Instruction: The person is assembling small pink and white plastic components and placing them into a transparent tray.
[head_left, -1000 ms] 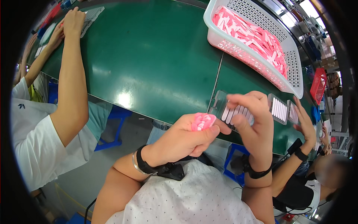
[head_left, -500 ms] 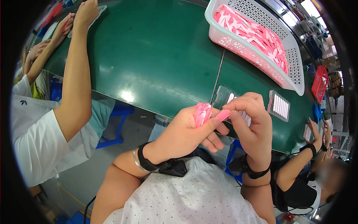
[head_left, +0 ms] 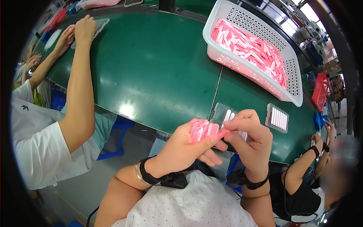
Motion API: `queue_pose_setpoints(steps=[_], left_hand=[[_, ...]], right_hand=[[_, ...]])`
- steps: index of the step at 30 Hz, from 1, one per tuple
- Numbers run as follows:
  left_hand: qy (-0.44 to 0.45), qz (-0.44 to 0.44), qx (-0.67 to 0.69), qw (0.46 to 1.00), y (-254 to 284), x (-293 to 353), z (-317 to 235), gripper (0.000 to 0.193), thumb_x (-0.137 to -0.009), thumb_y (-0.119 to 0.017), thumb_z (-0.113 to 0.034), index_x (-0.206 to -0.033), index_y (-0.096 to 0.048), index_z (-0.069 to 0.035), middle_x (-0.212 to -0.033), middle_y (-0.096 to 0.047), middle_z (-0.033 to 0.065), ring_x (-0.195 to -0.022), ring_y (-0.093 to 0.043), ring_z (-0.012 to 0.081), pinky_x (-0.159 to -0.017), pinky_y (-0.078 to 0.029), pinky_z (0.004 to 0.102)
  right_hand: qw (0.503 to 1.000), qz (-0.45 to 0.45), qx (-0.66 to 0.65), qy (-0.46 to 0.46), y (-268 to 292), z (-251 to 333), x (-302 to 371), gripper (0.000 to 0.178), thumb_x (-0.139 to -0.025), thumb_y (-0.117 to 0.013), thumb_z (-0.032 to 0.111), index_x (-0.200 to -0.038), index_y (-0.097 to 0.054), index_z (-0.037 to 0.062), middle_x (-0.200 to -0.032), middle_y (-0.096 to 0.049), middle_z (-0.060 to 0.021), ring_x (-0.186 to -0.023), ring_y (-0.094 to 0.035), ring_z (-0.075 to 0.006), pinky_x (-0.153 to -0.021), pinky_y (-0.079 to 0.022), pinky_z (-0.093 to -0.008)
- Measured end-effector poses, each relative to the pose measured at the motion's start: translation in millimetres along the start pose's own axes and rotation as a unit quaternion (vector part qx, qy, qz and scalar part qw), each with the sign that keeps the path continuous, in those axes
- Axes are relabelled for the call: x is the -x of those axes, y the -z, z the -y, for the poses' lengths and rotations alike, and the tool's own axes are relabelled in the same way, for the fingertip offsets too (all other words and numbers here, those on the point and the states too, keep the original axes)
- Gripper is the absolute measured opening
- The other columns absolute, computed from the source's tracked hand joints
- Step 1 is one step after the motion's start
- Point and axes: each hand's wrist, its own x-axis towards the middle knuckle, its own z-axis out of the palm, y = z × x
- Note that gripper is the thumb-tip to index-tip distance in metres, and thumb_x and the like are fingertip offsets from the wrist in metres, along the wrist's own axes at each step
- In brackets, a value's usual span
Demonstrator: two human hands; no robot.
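In my left hand (head_left: 176, 147) sits a fanned bunch of small pink-and-white nail files (head_left: 199, 130), with the thumb pressed over them. One pink nail file (head_left: 223, 134) sticks out past that thumb toward the right. The thumb and forefinger of my right hand (head_left: 251, 142) pinch around its outer end; the fingertips partly cover it. Behind my right hand lies a clear plastic tray (head_left: 217, 113) with white files in slots, partly hidden by the fingers. A second clear tray (head_left: 269, 116), holding a row of white files, rests farther right on the table.
A white perforated basket (head_left: 245, 72) heaped with pink and white files stands at the back right of the green table (head_left: 151, 68). A co-worker's arm (head_left: 77, 90) reaches in at left; another person's arm (head_left: 302, 157) is at right. A red basket (head_left: 320, 90) stands beyond.
The bunch in my left hand is spread wider, and the single file lies flatter. Both hands appear slightly lower in view, while the basket and trays have shifted a little with the view.
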Motion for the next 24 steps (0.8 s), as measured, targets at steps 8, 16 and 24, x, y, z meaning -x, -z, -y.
queue_pose_setpoints(steps=[8, 16, 24], left_hand=[[-0.030, -0.018, 0.044, 0.998, 11, 5, 1, 0.022, -0.099, -0.048, -0.019, -0.108, -0.049, 0.001, -0.088, -0.066, 0.0210, -0.065, -0.069, 0.0308, -0.057, -0.059, 0.0372], [-0.061, -0.048, 0.052, 0.996, 20, 6, 2, 0.017, -0.099, -0.048, -0.018, -0.107, -0.049, -0.003, -0.086, -0.067, 0.0203, -0.060, -0.068, 0.0282, -0.052, -0.056, 0.0353], [-0.073, 0.014, 0.073, 0.995, 27, 2, 0, 0.016, -0.099, -0.047, -0.017, -0.105, -0.049, -0.002, -0.084, -0.067, 0.0199, -0.054, -0.067, 0.0282, -0.048, -0.052, 0.0317]], right_hand=[[0.985, 0.021, 0.165, 0.041, 25, -6, -24, 0.012, -0.075, -0.072, 0.013, -0.079, -0.061, 0.0079, -0.083, -0.059, -0.0027, -0.090, -0.049, -0.0250, -0.083, -0.037, -0.0358], [0.923, -0.009, 0.377, 0.069, 0, -18, -29, 0.024, -0.067, -0.077, 0.020, -0.085, -0.065, 0.0126, -0.096, -0.057, -0.0009, -0.098, -0.048, -0.0242, -0.086, -0.030, -0.0415], [0.900, 0.009, 0.409, 0.153, 9, -16, 12, 0.037, -0.071, -0.072, 0.040, -0.104, -0.070, 0.0234, -0.120, -0.057, 0.0007, -0.111, -0.042, -0.0294, -0.091, -0.027, -0.0484]])
